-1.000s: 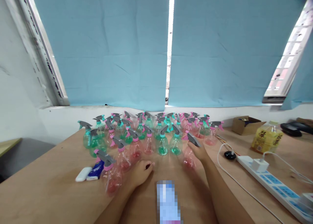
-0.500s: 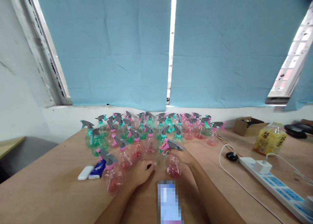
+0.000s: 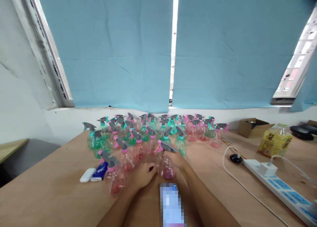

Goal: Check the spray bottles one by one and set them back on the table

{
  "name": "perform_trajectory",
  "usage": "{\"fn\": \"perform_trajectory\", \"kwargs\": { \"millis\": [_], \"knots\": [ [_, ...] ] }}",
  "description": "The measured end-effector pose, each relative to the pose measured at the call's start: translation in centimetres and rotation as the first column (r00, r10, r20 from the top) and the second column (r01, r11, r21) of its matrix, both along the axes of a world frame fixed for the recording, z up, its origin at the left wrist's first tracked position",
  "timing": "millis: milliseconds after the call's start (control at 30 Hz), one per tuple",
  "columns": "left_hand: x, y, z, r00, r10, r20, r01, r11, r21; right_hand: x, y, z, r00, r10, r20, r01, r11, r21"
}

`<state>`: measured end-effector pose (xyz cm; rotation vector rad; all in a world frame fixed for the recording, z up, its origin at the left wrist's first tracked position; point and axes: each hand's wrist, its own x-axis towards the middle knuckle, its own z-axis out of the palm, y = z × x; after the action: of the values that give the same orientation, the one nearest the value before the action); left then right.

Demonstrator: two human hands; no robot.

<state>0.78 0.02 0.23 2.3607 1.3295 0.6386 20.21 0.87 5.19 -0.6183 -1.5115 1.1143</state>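
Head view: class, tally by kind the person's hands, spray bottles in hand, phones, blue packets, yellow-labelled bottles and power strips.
Hands: 2, left hand and right hand
Spray bottle in hand: 1, pink
Phone: 1
Blue packet: 1
Yellow-labelled bottle: 1
Power strip: 1
Total: 7

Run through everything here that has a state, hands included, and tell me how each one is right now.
Right hand: closed around the held bottle's neck
Held pink spray bottle: upright, spray head on
Left hand: loosely curled; contents hidden
Other spray bottles: standing, spray heads on
Phone: lying flat, screen pixelated
Cardboard box: flaps open
White adapter: plugged in
Blue blinds: down, narrow gap between
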Motion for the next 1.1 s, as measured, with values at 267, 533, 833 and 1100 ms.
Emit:
{"fn": "perform_trajectory", "kwargs": {
  "millis": [267, 533, 833, 1100],
  "knots": [
    [0.1, -0.1, 0.2, 1.000, -0.005, -0.005, 0.005, 1.000, 0.017, -0.1, 0.0, -0.2, 0.999, 0.013, -0.040, -0.014, 1.000, -0.015],
    [0.2, -0.2, 0.3, 1.000, -0.016, 0.017, 0.015, 1.000, 0.019, -0.1, 0.5, -1.0, 0.999, -0.042, -0.028, 0.042, 0.999, 0.002],
    [0.1, -0.1, 0.3, 1.000, -0.019, 0.012, 0.019, 1.000, 0.018, -0.7, 0.9, -0.9, 0.997, -0.069, -0.039, 0.066, 0.994, -0.087],
    [0.1, -0.1, 0.3, 1.000, -0.012, 0.002, 0.012, 1.000, 0.010, -0.5, 0.2, -0.5, 0.996, -0.074, -0.058, 0.071, 0.996, -0.051]
  ]
}}
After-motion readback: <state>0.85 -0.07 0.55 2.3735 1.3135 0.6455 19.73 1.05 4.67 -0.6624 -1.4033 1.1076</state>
